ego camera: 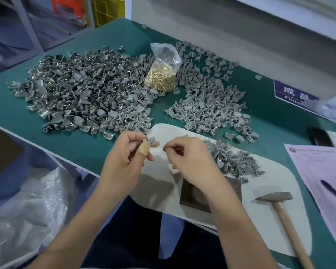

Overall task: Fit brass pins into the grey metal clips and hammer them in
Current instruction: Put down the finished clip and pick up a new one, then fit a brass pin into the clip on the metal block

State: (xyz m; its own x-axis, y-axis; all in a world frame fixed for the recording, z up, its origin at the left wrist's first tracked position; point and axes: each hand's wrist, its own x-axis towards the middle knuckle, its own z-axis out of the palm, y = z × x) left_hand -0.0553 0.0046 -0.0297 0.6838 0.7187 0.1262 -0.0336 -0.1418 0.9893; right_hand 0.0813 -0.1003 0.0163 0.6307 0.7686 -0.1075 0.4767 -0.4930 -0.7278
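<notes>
While pinching one grey clip at the fingertips, left hand raised over the near desk edge, bandaged thumb curled on it; clip's axis too small to tell. Right hand just beside, fingers curled, thumb and forefinger pinched together, whatever lies between them too small to make out. Clear bag upright at mid-desk, holding brass pins. Large clip heap to its left, another heap to its right, small pile on the white mat. Hammer flat on the mat, handle pointing toward the near edge, beside the dark plate.
</notes>
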